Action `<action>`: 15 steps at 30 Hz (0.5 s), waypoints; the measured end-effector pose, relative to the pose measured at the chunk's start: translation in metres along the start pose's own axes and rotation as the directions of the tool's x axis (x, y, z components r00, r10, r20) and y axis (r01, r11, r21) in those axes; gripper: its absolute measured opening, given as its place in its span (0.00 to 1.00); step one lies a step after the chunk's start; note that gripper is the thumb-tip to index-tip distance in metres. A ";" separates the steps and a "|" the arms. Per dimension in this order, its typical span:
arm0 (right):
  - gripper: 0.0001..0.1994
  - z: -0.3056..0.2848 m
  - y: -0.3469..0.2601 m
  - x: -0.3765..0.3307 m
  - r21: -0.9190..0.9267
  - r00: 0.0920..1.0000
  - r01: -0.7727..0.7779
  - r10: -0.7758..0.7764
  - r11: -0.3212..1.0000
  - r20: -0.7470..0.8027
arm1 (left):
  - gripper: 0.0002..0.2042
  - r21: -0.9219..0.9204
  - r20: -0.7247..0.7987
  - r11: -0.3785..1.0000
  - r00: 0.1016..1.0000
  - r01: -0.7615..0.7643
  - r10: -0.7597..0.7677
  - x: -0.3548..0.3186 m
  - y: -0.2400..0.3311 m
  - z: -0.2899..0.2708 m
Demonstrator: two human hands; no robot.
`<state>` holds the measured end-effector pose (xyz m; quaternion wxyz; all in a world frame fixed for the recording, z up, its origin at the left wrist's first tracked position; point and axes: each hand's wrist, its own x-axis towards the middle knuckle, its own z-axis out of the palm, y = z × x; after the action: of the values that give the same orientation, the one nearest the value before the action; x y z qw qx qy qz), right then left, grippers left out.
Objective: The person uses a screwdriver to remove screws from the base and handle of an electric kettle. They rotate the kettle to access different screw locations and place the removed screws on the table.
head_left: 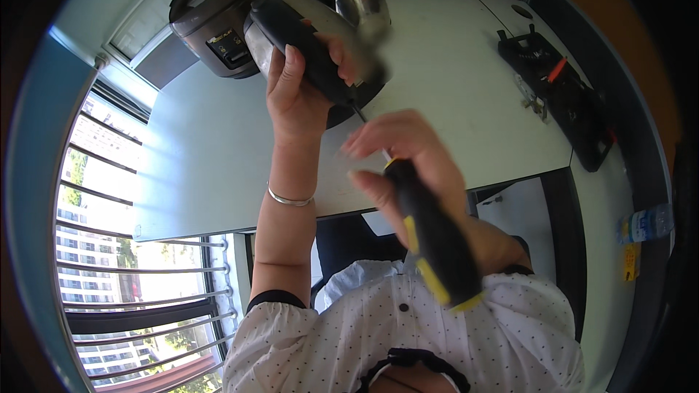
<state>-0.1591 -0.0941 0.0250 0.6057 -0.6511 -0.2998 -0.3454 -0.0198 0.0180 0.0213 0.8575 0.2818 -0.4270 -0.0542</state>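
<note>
My left hand [295,94] grips the black handle of a stainless steel electric kettle [320,29], holding it tilted on its side over the white table [451,80]. My right hand [408,160] holds a screwdriver with a black and yellow handle [437,240]. Its thin shaft points up toward the underside of the kettle, and the tip meets the kettle's dark base near my left thumb. A silver bracelet [289,199] sits on my left wrist.
A dark rice cooker [218,22] stands at the back left of the table. An open black tool case [561,94] with bits lies at the right. A water bottle [644,224] stands on the floor at the right. A barred window [131,269] lies to the left.
</note>
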 end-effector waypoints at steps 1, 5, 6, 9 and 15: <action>0.14 -0.002 0.007 0.001 0.110 0.999 -0.007 0.012 0.994 -0.048 | 0.18 -0.009 0.007 1.000 1.000 -0.004 0.004 0.000 0.000 0.000; 0.21 -0.012 0.007 0.006 0.296 0.984 -0.095 0.134 0.950 -0.115 | 0.18 0.054 -0.024 0.999 1.000 0.001 0.000 -0.002 0.001 0.000; 0.22 -0.014 0.010 0.009 0.314 0.991 -0.020 0.061 0.949 -0.123 | 0.18 0.057 -0.022 0.998 1.000 0.009 -0.008 -0.001 -0.001 0.001; 0.21 -0.004 0.012 0.015 0.338 0.979 0.051 0.019 0.940 -0.202 | 0.18 0.050 -0.020 0.999 1.000 0.014 -0.013 -0.001 -0.004 0.003; 0.13 0.005 0.026 0.019 0.364 0.965 0.253 -0.209 0.896 -0.156 | 0.18 0.021 -0.033 1.000 0.999 -0.003 0.004 -0.002 -0.005 0.003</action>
<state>-0.1265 -0.0917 0.0247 0.6911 -0.4602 -0.4019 -0.3862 -0.0226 0.0134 0.0191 0.8615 0.2910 -0.4139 -0.0437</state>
